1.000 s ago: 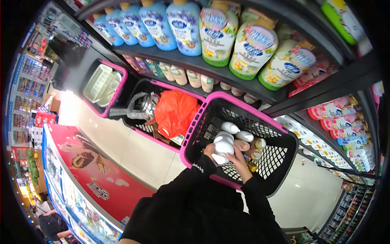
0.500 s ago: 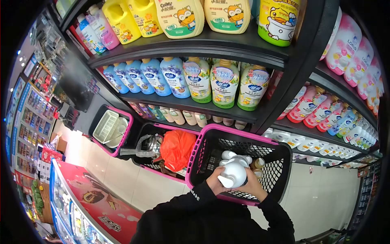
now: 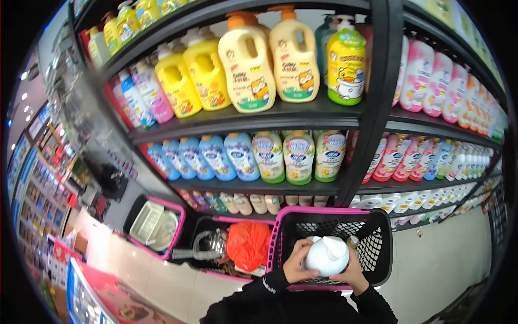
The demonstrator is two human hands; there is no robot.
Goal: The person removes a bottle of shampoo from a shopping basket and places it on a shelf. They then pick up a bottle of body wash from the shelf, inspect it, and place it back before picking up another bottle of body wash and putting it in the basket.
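Note:
A white pump bottle [image 3: 325,258] is held between both of my hands over the black shopping basket with a pink rim [image 3: 334,211]. My left hand [image 3: 298,263] wraps round the bottle's left side. On its opposite side, the fingers of my right hand [image 3: 353,274] press against it. The pump head points up toward my camera, and the lower part of the bottle is hidden by its top and my hands. Inside the basket, a small bottle top [image 3: 353,241] shows just beyond my right hand; the other contents are mostly covered.
Left of this basket stands another with a red plastic bag [image 3: 249,247] and a clear-wrapped metal item [image 3: 211,244]. Farther left, a third basket holds pale plastic trays [image 3: 148,222]. Black shelves [image 3: 259,121] of bottles rise directly ahead. A red-fronted counter [image 3: 121,297] is at lower left.
My view has tipped upward, showing more of the upper shelves. The white bottle has turned in my hands, its pump swinging from lower left to upper right. Both hands still hold it.

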